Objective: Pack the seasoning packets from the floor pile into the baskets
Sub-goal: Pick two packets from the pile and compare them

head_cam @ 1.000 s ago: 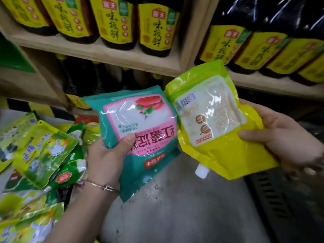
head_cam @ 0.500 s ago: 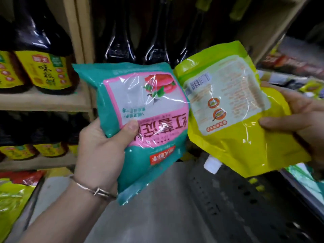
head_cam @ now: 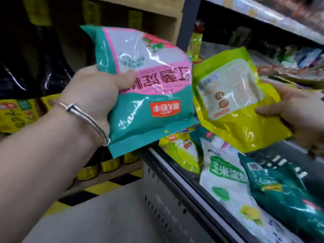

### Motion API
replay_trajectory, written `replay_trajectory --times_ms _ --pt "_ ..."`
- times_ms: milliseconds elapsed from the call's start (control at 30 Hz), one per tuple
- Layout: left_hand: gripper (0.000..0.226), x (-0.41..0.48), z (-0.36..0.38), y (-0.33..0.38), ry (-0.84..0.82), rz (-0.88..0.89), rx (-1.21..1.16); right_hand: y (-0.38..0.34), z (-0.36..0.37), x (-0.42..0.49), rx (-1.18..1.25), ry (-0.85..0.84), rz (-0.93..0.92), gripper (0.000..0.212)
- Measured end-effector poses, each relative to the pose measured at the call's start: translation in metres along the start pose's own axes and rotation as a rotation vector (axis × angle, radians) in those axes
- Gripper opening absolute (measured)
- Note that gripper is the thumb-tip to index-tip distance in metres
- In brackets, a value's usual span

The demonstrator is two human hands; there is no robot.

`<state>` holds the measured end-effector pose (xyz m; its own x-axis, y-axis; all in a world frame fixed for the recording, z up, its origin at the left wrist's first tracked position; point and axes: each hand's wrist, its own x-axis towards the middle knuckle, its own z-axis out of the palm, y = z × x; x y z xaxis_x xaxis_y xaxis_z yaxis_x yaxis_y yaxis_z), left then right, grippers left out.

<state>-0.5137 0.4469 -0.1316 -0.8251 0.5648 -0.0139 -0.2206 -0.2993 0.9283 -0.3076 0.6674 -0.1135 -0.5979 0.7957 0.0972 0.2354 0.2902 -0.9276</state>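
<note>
My left hand (head_cam: 98,95) grips a teal and pink packet (head_cam: 149,88) by its left edge, thumb across the front, and holds it upside down at the centre of the view. A yellow-green pouch (head_cam: 233,106) with a white label hangs to the right of it, pinched at its right side by my right hand (head_cam: 298,113). Both packets are held in the air above a grey metal basket (head_cam: 177,190) at the lower right. Inside the basket lie a white and green packet (head_cam: 228,179), a dark teal packet (head_cam: 280,186) and a yellow-green packet (head_cam: 182,153).
Wooden shelves (head_cam: 112,174) on the left hold dark bottles with yellow labels (head_cam: 14,116). A yellow and black hazard stripe (head_cam: 98,190) runs along the shelf base above grey concrete floor (head_cam: 98,218). Store shelving with blurred goods (head_cam: 280,55) fills the upper right.
The view has swung right, away from the floor pile and bottle shelves. Both hands carried their packets to the right, over the metal basket, which now shows packets inside.
</note>
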Motion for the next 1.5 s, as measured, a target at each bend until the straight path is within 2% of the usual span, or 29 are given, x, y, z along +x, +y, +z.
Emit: replay_trajectory --times_ms 133,233,367,467,533,567,633,700,733,800,867,933,967,1100,1200,1367,1500 --pt "0.018 0.012 0.049 -0.026 -0.058 -0.072 0.115 0.033 -0.006 0.012 0.041 0.087 0.139 0.062" --pt "0.023 0.019 0.07 -0.057 -0.08 -0.171 0.242 0.051 -0.004 0.016 0.083 0.062 0.223 0.062" --pt "0.014 0.035 0.08 -0.082 -0.105 -0.227 0.451 0.072 0.002 0.023 0.144 0.017 0.289 0.06" --pt "0.033 0.049 0.076 -0.091 -0.092 -0.268 0.551 0.083 0.005 0.03 0.11 0.023 0.353 0.057" --pt "0.046 0.053 0.075 -0.095 -0.143 -0.248 0.688 0.089 0.008 0.034 0.088 0.022 0.393 0.057" --pt "0.063 0.053 0.075 -0.098 -0.176 -0.22 0.788 0.092 0.009 0.036 0.08 0.026 0.405 0.057" --pt "0.103 0.047 0.076 -0.098 -0.216 -0.089 0.999 0.096 0.009 0.039 0.064 0.021 0.426 0.059" --pt "0.117 0.039 0.077 -0.095 -0.276 0.175 1.17 0.099 0.006 0.041 0.0 0.004 0.43 0.06" --pt "0.116 0.037 0.076 -0.094 -0.33 0.302 1.263 0.099 0.004 0.041 -0.106 -0.004 0.396 0.062" --pt "0.106 0.038 0.075 -0.093 -0.471 0.409 1.458 0.098 0.001 0.041 -0.512 -0.021 0.185 0.066" --pt "0.1 0.043 0.075 -0.099 -0.591 0.381 1.669 0.093 0.003 0.037 -0.955 -0.034 -0.157 0.068" --pt "0.098 0.048 0.077 -0.107 -0.64 0.369 1.859 0.09 0.012 0.036 -1.162 -0.091 -0.412 0.063" --pt "0.096 0.049 0.078 -0.111 -0.652 0.35 1.923 0.09 0.018 0.037 -1.217 -0.164 -0.463 0.063" --pt "0.091 0.049 0.078 -0.125 -0.749 0.159 2.02 0.107 0.048 0.049 -1.383 -0.401 -0.413 0.071" --pt "0.097 0.049 0.075 -0.13 -0.833 0.044 2.002 0.125 0.06 0.052 -1.318 -0.416 -0.346 0.068" --pt "0.109 0.051 0.074 -0.129 -0.939 -0.02 2.017 0.139 0.063 0.049 -1.173 -0.431 -0.291 0.074" --pt "0.114 0.051 0.078 -0.129 -0.975 -0.073 2.04 0.141 0.06 0.049 -1.061 -0.455 -0.266 0.07"
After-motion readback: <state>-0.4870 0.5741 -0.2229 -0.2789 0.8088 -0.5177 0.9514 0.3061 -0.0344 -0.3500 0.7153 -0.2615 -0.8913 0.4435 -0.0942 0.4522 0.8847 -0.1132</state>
